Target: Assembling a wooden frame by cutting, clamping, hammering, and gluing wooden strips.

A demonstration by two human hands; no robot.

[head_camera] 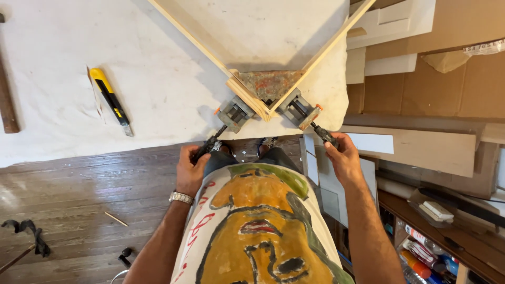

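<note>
A grey metal corner clamp point(267, 108) is seen gripping the mitred corner of a pale wooden frame point(247, 94), which rests on a white drop cloth point(79, 52) spread across a dark wooden plank floor point(79, 210). The left black screw handle point(208, 144) of the clamp is enclosed by the left hand point(188, 169), fingers curled tight around it; a silver wristwatch point(181, 198) is worn on that wrist. The right black screw handle point(323, 134) is pinched between the closed fingers of the right hand point(342, 158). Both hands are thus fastened on the two handles, well apart from each other, one at each side of the corner.

The step in hand is judged to be the tightening of the two clamp screws against the joined frame pieces. Even turning of both handles is likely called for, so that the mitre is kept flush and neither piece is pushed out of line.

A yellow and black utility knife point(110, 100) lies on the cloth to the left, apart from the work. Cardboard sheets point(447, 89) and white boards point(400, 21) are stacked at the right.
</note>
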